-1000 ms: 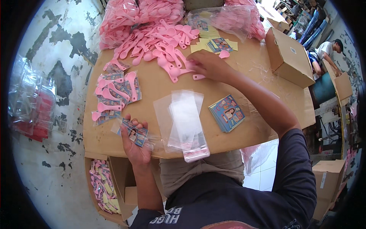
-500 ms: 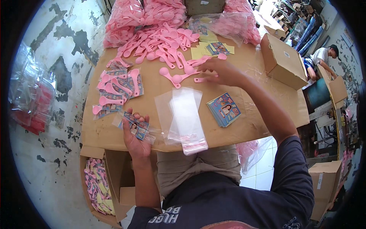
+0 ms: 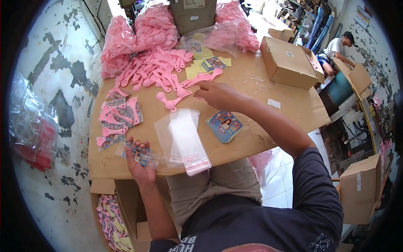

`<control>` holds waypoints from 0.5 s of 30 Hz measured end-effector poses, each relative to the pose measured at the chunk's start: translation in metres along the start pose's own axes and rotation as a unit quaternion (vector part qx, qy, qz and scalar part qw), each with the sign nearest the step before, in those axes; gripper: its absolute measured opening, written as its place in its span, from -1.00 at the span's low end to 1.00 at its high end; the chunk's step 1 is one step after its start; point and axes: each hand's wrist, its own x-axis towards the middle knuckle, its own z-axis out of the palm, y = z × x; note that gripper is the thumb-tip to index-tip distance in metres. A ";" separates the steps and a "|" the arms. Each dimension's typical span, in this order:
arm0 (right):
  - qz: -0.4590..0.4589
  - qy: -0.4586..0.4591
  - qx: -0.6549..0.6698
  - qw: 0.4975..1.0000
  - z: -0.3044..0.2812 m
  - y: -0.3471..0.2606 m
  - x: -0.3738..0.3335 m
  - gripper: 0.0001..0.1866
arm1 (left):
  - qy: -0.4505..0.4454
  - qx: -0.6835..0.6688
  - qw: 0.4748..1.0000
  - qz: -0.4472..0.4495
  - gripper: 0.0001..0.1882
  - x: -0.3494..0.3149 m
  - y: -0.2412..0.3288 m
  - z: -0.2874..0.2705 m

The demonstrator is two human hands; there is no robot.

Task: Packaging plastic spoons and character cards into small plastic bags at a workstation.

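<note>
Notably, I judged the left hand (image 3: 140, 170) the weak point: its grip was closed loosely on a clear sleeve with a printed card (image 3: 138, 154) at the surface's (image 3: 252, 94) near edge, where it could slip off. The right hand (image 3: 220, 95), fingers curled, hovered by a pink spoon (image 3: 172, 102); whether it held anything I could not tell. Stacked clear bags (image 3: 184, 140) and a card stack (image 3: 224, 125) crowded between.
</note>
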 end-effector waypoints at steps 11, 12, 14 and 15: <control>0.092 0.270 0.166 0.944 -0.091 -0.100 -0.069 -0.85 | -0.021 0.006 1.000 0.012 -0.56 0.005 -0.001 -0.009; 0.094 0.270 0.168 0.944 -0.092 -0.106 -0.079 -0.85 | -0.019 0.007 1.000 0.011 -0.56 0.006 -0.001 -0.009; 0.173 0.275 0.225 0.919 -0.090 -0.115 -0.096 -0.90 | -0.021 -0.005 1.000 0.014 -0.57 0.007 0.000 -0.009; 0.173 0.275 0.227 0.918 -0.086 -0.118 -0.105 -0.90 | -0.020 -0.003 1.000 0.015 -0.57 0.007 -0.001 -0.007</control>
